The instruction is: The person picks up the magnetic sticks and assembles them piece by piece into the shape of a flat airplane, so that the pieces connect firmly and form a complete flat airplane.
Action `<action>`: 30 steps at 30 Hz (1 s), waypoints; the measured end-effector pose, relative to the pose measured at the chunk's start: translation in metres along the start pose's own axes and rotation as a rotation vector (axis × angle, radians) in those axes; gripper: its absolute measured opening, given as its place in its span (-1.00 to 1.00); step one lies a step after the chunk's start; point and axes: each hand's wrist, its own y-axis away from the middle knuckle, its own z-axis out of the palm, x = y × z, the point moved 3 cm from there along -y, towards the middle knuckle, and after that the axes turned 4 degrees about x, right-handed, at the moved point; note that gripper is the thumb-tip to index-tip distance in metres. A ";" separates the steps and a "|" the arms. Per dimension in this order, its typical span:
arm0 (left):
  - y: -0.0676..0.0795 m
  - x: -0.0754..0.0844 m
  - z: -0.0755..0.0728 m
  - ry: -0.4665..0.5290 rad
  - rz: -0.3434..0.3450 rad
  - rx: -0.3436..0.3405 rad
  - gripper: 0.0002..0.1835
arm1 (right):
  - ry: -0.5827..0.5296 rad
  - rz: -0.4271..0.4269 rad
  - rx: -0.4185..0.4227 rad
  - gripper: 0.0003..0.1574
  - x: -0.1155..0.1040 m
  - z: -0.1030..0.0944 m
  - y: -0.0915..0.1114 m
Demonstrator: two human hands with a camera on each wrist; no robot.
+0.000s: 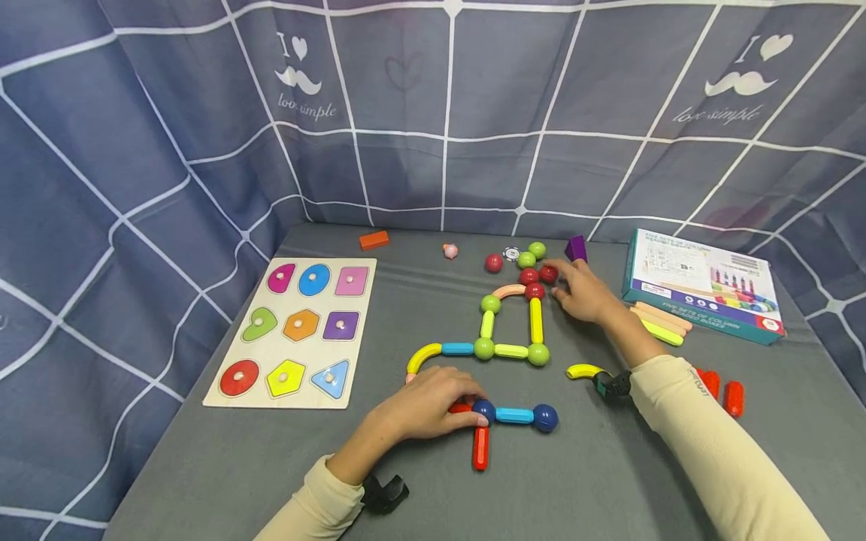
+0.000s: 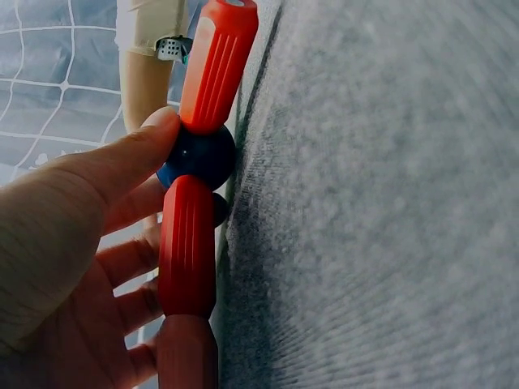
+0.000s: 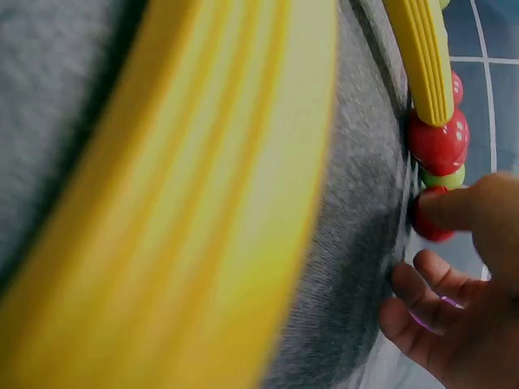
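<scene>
My left hand [image 1: 429, 402] pinches a dark blue ball [image 1: 483, 409] between thumb and fingers. Red rods stick out from that ball, one a red rod [image 1: 480, 449] pointing toward me. A light blue rod [image 1: 514, 416] links it to another blue ball [image 1: 545, 418]. At the back, my right hand [image 1: 583, 291] has its fingertips on a red ball [image 1: 549, 274], which the right wrist view shows against the thumb. Close by is a joined figure of green balls [image 1: 483, 348], a yellow rod [image 1: 537, 321], a red ball [image 1: 534, 291] and a peach curved rod [image 1: 509, 291].
On the left lies a wooden shape puzzle board [image 1: 358, 338]. A boxed toy set [image 1: 704, 285] sits at the back right, beside peach and green rods [image 1: 659, 330]. Red rods [image 1: 734, 398] and a yellow curved rod [image 1: 585, 371] lie near the right arm. An orange block [image 1: 374, 240] is at the back.
</scene>
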 end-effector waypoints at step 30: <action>-0.002 -0.004 0.005 0.053 -0.020 -0.006 -0.62 | -0.445 -0.776 0.009 -0.45 -0.152 0.031 0.164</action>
